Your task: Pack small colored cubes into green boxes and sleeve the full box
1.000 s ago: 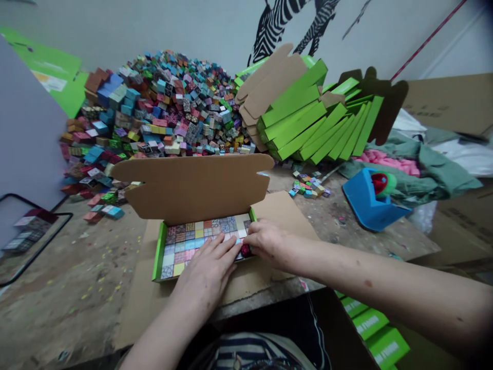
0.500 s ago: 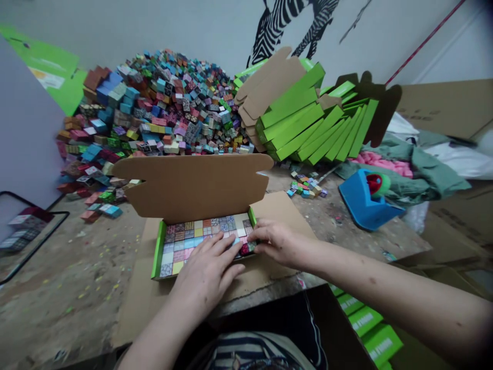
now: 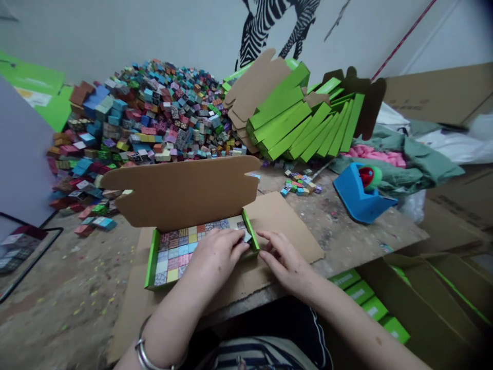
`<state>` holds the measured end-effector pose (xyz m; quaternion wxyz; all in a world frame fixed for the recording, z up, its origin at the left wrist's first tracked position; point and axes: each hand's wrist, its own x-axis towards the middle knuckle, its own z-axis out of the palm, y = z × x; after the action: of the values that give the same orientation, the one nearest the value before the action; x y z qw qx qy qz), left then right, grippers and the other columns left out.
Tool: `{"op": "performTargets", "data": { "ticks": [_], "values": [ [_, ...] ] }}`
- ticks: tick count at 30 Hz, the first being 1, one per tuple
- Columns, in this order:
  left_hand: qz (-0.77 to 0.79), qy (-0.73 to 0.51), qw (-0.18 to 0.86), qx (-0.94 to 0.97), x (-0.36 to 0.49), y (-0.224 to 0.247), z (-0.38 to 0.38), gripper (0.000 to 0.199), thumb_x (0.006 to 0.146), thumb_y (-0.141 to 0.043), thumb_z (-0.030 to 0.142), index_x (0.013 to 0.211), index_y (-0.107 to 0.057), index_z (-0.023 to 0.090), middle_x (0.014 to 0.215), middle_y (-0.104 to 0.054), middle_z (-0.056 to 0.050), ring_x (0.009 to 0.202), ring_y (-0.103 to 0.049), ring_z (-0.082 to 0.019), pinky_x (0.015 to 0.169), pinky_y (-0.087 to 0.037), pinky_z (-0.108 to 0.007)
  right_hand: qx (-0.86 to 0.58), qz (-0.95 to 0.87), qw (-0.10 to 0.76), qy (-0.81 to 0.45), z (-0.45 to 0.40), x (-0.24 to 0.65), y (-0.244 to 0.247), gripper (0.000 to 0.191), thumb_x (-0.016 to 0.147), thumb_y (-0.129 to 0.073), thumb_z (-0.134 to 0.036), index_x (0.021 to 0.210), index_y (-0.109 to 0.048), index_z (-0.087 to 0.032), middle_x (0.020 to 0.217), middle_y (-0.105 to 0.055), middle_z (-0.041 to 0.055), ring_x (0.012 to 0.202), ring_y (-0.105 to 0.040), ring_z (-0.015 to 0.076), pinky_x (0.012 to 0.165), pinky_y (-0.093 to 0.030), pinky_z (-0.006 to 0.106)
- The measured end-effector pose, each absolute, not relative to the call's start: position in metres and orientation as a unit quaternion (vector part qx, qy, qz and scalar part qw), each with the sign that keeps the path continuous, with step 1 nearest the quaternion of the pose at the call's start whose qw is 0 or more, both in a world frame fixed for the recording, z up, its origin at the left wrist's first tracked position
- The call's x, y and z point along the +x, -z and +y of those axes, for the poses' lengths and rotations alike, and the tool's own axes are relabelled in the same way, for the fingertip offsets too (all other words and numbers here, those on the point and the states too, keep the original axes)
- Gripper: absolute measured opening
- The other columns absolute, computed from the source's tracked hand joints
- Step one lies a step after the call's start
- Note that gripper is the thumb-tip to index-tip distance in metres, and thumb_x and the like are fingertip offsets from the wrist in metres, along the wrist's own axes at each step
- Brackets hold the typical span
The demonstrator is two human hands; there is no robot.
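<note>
One green-sided box (image 3: 151, 262), flap raised, set on a cardboard sheet (image 3: 296, 226) on the bench (image 3: 96, 288), containing rows of small patterned blocks (image 3: 173, 252); heap of loose blocks (image 3: 165, 113) behind, blue tape dispenser (image 3: 358, 195) to the right. Left hand (image 3: 215, 254): over the box's right-hand part, fingers bent down at the blocks, any grip hidden and not determinable. Right hand (image 3: 285, 259): just beside the box's right wall, fingers loosely curled, thumb apart, nothing visibly held.
</note>
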<state>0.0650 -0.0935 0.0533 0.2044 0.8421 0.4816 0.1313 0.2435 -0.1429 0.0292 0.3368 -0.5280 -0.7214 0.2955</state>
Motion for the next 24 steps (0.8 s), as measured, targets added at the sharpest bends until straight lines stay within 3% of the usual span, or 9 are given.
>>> {"op": "performTargets", "data": {
  "ticks": [5, 8, 15, 24],
  "values": [
    [0.529, -0.142, 0.253, 0.797, 0.077, -0.055, -0.088, 0.021, 0.075, -0.05, 0.029, 0.092, -0.061, 0.022, 0.089, -0.065, -0.001, 0.083, -0.057, -0.018, 0.073, -0.042, -0.028, -0.547, -0.703, 0.342, -0.299, -0.153, 0.253, -0.022, 0.03, 0.083, -0.042, -0.016, 0.112, -0.046, -0.015, 0.1, -0.049, 0.009, 0.085, -0.05, 0.0138, 0.079, -0.044, 0.032],
    [0.541, -0.153, 0.274, 0.78, 0.076, -0.052, -0.086, 0.024, 0.075, -0.048, 0.03, 0.093, -0.061, 0.021, 0.081, -0.066, -0.002, 0.074, -0.059, -0.016, 0.065, -0.042, -0.026, -0.549, -0.691, 0.349, -0.313, -0.16, 0.257, -0.019, 0.026, 0.082, -0.042, -0.014, 0.107, -0.05, -0.014, 0.102, -0.05, 0.009, 0.09, -0.05, 0.0137, 0.082, -0.043, 0.03],
    [0.477, -0.123, 0.377, 0.784, 0.06, -0.053, -0.084, 0.03, 0.079, -0.044, 0.036, 0.099, -0.061, 0.023, 0.093, -0.066, 0.002, 0.082, -0.06, -0.014, 0.072, -0.043, -0.022, -0.537, -0.702, 0.358, -0.301, -0.163, 0.256, -0.012, 0.023, 0.083, -0.043, -0.013, 0.102, -0.055, -0.014, 0.101, -0.051, 0.0089, 0.096, -0.049, 0.0139, 0.085, -0.041, 0.028],
    [0.465, -0.064, 0.268, 0.841, 0.075, -0.061, -0.082, 0.028, 0.076, -0.047, 0.027, 0.098, -0.063, 0.022, 0.099, -0.064, -0.002, 0.091, -0.058, -0.017, 0.081, -0.042, -0.026, -0.548, -0.726, 0.328, -0.255, -0.164, 0.253, -0.008, 0.022, 0.081, -0.045, -0.012, 0.097, -0.059, -0.014, 0.101, -0.051, 0.0089, 0.096, -0.047, 0.0163, 0.086, -0.039, 0.03]
  ]
}}
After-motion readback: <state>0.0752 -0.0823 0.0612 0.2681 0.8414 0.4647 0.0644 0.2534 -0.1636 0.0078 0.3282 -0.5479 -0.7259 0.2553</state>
